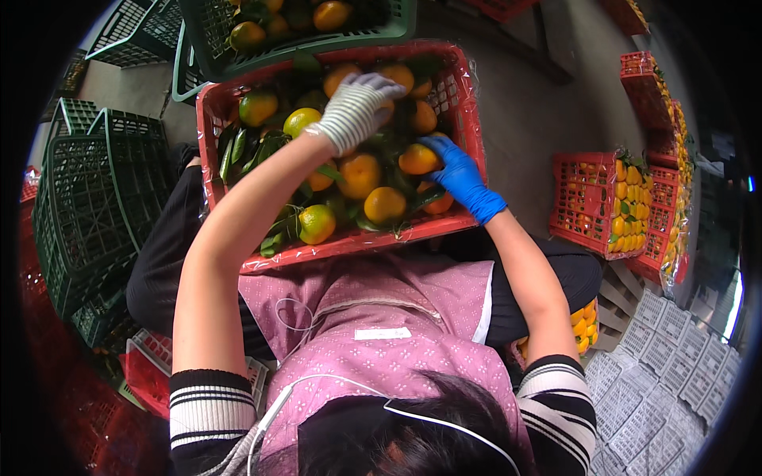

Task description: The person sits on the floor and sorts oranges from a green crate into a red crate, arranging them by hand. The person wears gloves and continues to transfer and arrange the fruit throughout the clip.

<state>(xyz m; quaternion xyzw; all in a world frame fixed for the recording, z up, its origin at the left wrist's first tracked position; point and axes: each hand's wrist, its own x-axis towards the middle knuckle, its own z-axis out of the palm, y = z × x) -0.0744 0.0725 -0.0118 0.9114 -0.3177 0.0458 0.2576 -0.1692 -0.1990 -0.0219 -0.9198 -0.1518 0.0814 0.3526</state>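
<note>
A red plastic crate (333, 253), lined with clear film, lies across the lap and holds mandarins with green leaves. My left hand (357, 110), in a white-and-grey striped glove, reaches over the fruit near the crate's far side, its back up. Its fingers are blurred and partly hidden, so whether they grip a fruit is unclear. My right hand (457, 175), in a blue glove, has its thumb and fingers around an orange mandarin (417, 159) at the crate's right side. A greenish-yellow mandarin (302, 122) lies just left of my left wrist.
Beyond the red crate stands a green crate (309, 44) with more mandarins. Green crates (89, 196) are stacked at the left. On the right are red crates (583, 202) packed with mandarins, and grey-white crates (649, 363) lie lower right. A white earphone cable (333, 378) crosses the pink apron.
</note>
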